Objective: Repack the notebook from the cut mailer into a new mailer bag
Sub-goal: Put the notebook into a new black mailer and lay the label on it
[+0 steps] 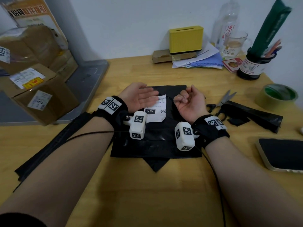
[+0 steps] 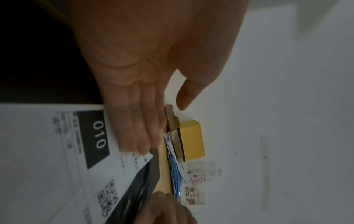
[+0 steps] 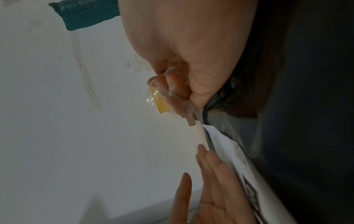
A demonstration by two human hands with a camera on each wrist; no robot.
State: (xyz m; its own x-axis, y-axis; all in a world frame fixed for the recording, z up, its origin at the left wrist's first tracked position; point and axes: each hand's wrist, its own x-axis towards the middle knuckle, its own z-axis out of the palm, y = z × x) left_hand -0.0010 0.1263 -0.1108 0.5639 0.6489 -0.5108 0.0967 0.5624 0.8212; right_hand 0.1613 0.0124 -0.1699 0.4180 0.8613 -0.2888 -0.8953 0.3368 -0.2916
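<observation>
Lying flat mid-table, labelled black mailer, likely slick, limp film over a stiff notebook inside. Hovering above: left hand spread palm-up, right hand curled, seemingly gripping nothing. Taking hold best at an edge.

On the wooden desk, scissors lie to the right, with a roll of tape beyond them and a phone face down nearer the front edge. Against the wall at the back a yellow box stands on a flat brown carton, beside loose papers and a blue cloth. A clear bottle and a glass mug stand further right, then a dark pen holder with a green pouch upright in it. Cardboard boxes are stacked at the left
</observation>
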